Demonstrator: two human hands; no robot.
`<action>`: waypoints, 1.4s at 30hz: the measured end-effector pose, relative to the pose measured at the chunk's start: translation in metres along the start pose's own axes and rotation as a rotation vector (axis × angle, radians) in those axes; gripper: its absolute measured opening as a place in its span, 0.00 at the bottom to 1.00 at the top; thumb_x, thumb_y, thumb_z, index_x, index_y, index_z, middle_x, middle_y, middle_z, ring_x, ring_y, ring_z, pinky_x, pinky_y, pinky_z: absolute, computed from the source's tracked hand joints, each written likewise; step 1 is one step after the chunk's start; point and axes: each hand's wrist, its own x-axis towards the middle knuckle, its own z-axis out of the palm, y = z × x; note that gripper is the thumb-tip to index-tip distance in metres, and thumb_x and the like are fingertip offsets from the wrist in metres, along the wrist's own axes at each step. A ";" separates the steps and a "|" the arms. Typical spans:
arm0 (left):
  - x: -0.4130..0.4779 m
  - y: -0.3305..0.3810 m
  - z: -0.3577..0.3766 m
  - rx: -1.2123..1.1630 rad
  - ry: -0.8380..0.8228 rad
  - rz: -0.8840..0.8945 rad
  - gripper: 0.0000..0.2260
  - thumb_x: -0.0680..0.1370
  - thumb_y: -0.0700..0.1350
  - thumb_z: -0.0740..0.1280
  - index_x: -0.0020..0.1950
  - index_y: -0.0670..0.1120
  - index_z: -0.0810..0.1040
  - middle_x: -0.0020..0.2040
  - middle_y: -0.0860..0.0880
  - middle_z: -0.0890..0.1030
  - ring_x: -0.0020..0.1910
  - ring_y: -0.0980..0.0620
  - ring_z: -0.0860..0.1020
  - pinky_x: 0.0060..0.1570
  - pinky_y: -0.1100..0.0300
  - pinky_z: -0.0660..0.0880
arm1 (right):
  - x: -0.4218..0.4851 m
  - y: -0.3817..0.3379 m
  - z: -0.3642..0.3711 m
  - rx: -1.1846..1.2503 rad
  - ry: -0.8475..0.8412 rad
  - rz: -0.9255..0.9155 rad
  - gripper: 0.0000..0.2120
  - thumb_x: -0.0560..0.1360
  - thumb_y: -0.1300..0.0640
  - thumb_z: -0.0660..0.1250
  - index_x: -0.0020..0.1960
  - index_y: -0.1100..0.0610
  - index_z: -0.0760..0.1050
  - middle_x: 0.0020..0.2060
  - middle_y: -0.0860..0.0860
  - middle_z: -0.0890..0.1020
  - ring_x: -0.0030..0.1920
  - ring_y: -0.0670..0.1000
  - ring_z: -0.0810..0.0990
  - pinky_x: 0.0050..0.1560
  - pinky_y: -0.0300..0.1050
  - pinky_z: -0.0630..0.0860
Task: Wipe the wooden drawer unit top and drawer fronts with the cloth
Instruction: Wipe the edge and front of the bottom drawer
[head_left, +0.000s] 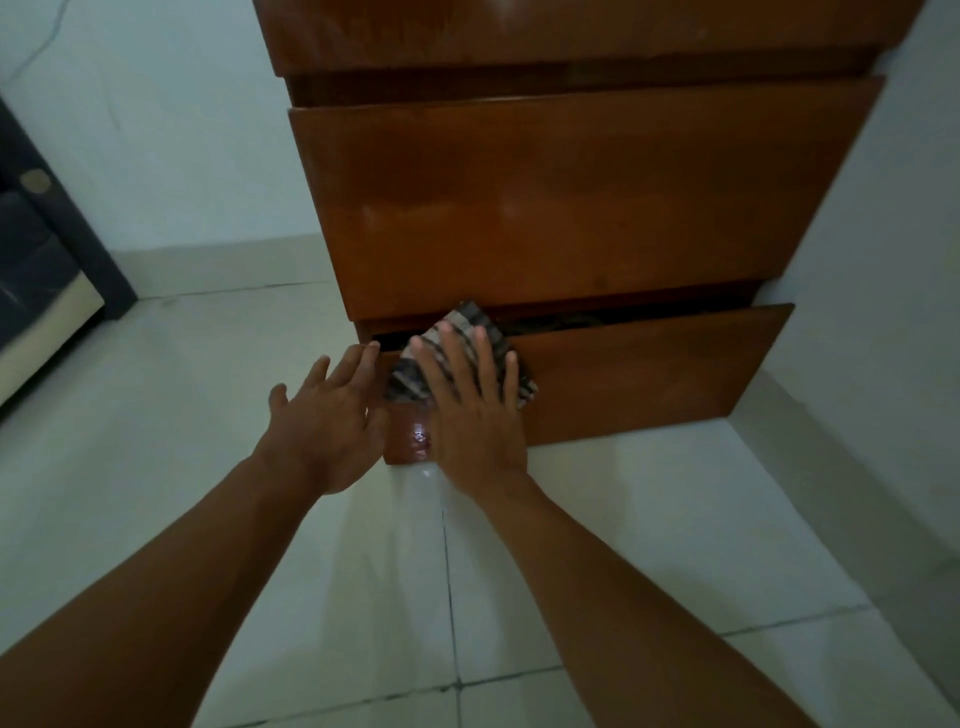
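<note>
A glossy brown wooden drawer unit (571, 197) stands against the white wall. Its bottom drawer (649, 374) is pulled out a little, with dark items showing in the gap. A checked grey and white cloth (467, 325) lies against the left part of that drawer front. My right hand (475, 410) presses flat on the cloth, fingers spread. My left hand (327, 415) is open at the drawer's left corner, fingertips touching its top left edge. The unit's top is out of view.
Pale floor tiles (363, 597) stretch from the unit toward me. A dark piece of furniture with a light base (47, 260) stands at the far left. White walls close in behind and to the right of the unit.
</note>
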 end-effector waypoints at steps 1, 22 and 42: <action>0.000 0.000 0.001 -0.012 0.012 -0.006 0.31 0.83 0.55 0.51 0.82 0.52 0.41 0.83 0.52 0.47 0.81 0.43 0.49 0.74 0.32 0.54 | -0.001 0.015 -0.001 -0.009 0.009 0.011 0.36 0.80 0.47 0.60 0.81 0.45 0.44 0.81 0.51 0.48 0.81 0.60 0.44 0.76 0.69 0.49; 0.001 0.007 -0.005 0.002 -0.023 -0.053 0.32 0.81 0.61 0.48 0.82 0.53 0.41 0.83 0.53 0.47 0.81 0.44 0.51 0.73 0.33 0.56 | -0.019 0.257 -0.075 0.117 0.233 0.437 0.34 0.74 0.72 0.57 0.79 0.56 0.59 0.79 0.56 0.60 0.79 0.63 0.52 0.79 0.60 0.52; -0.002 0.004 0.017 -0.153 0.072 -0.071 0.36 0.75 0.68 0.40 0.81 0.56 0.39 0.83 0.54 0.46 0.80 0.44 0.53 0.72 0.32 0.58 | -0.061 0.094 0.031 0.041 -0.020 0.235 0.34 0.82 0.42 0.55 0.81 0.48 0.44 0.80 0.58 0.42 0.79 0.67 0.44 0.76 0.68 0.52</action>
